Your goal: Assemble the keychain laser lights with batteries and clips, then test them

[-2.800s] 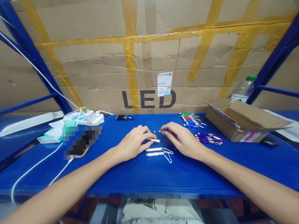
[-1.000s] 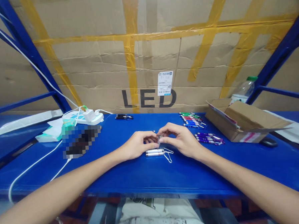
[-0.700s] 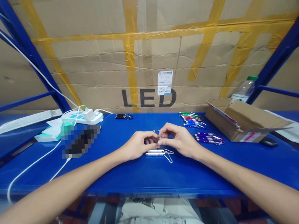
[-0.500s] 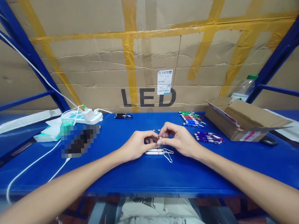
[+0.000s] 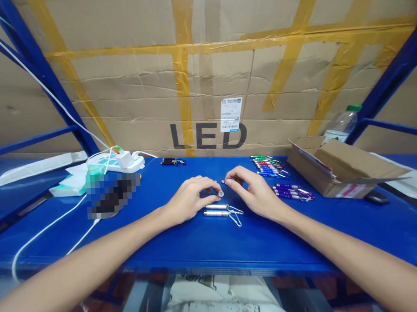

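Observation:
My left hand [image 5: 190, 199] rests on the blue table [image 5: 199, 245] with its fingers closed round a small silver keychain flashlight [image 5: 219, 192], whose open end points right. My right hand [image 5: 254, 193] hovers a little to the right, its fingertips pinched near a tiny round piece [image 5: 228, 181]; what it pinches is too small to name. Two more silver flashlights [image 5: 216, 210] with wire clips [image 5: 235, 213] lie on the table just in front of both hands.
Coloured flashlights [image 5: 269, 166] and purple ones [image 5: 292, 192] lie to the right, beside an open cardboard box [image 5: 338, 168] and a plastic bottle [image 5: 341, 125]. A black flashlight [image 5: 172, 162], a power strip [image 5: 116, 163] with a white cable and a tissue pack [image 5: 68, 187] lie to the left.
My hands were joined over the flashlight half a second ago; now they have drawn apart, the left keeping the flashlight and the right pulling back to the right.

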The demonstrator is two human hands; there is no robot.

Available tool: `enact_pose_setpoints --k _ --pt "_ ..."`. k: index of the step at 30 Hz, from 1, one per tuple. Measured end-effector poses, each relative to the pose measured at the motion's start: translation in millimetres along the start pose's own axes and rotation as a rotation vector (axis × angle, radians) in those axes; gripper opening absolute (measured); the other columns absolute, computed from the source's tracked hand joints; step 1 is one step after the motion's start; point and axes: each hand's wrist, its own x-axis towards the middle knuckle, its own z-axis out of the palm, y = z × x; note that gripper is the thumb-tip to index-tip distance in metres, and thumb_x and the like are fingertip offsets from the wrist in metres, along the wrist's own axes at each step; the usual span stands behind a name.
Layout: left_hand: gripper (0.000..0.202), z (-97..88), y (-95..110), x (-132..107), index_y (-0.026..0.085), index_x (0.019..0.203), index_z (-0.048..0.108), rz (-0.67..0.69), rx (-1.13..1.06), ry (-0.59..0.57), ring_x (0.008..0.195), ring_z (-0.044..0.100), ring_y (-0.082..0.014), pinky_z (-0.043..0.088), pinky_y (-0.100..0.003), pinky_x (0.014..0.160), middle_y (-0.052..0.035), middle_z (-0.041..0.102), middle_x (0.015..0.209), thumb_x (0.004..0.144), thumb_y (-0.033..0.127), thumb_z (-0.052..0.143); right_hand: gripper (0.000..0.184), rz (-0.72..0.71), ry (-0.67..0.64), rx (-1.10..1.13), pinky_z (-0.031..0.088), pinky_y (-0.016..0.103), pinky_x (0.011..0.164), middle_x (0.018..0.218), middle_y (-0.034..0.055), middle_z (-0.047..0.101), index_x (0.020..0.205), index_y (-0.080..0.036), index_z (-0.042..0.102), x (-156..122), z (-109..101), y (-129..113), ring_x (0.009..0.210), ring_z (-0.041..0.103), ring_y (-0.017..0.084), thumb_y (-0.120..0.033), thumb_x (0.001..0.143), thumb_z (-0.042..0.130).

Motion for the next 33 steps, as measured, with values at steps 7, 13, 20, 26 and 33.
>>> enact_pose_setpoints --k 7,13,20,26,33 --pt "0.01 -2.2 -6.9 0.4 0.024 0.107 0.075 -0.117 0.046 0.033 0.093 0.07 -0.0208 0.05 -0.034 0.088 -0.0014 0.08 0.108 0.098 0.028 0.073 0.046 -0.041 -0.218 -0.541 0.047 0.063 0.099 0.156 0.017 0.052 0.156 -0.034 0.055 -4.9 9.0 12.0 0.129 0.047 0.041 -0.032 0.113 0.039" --pt "0.018 -1.8 -15.9 1.6 0.024 0.111 0.075 -0.259 -0.039 0.076 0.087 0.07 -0.019 0.051 -0.031 0.08 -0.0007 0.08 0.103 0.095 0.032 0.074 0.047 -0.038 -0.335 -0.589 0.042 0.067 0.1 0.165 0.0133 0.047 0.159 -0.037 0.051 -3.9 10.0 15.8 0.141 0.04 0.046 -0.033 0.115 0.034" --pt "0.019 -2.4 -13.6 2.0 0.023 0.11 0.074 -0.261 -0.058 0.062 0.086 0.071 -0.0187 0.052 -0.031 0.08 -0.0014 0.08 0.105 0.095 0.034 0.073 0.03 -0.078 -0.274 -0.503 0.041 0.052 0.089 0.129 0.0117 0.071 0.128 -0.029 0.07 -0.2 2.8 20.1 0.111 0.052 0.034 -0.027 0.112 0.045" --pt "0.019 -2.5 -9.4 2.2 0.022 0.11 0.074 -0.248 -0.064 0.031 0.085 0.07 -0.0185 0.052 -0.03 0.079 -0.0014 0.08 0.105 0.095 0.033 0.074 0.022 -0.076 -0.311 -0.519 0.035 0.046 0.085 0.108 0.0095 0.073 0.11 -0.027 0.075 0.5 -0.6 22.0 0.101 0.052 0.03 -0.027 0.11 0.053" --pt "0.018 -1.1 -9.4 0.8 0.022 0.108 0.074 -0.199 -0.072 -0.005 0.088 0.07 -0.019 0.051 -0.03 0.082 -0.0023 0.079 0.105 0.097 0.035 0.072 0.012 -0.027 -0.244 -0.35 0.04 0.042 0.087 0.106 0.0069 0.07 0.102 -0.024 0.065 0.8 -2.9 13.0 0.098 0.056 0.027 -0.025 0.108 0.055"
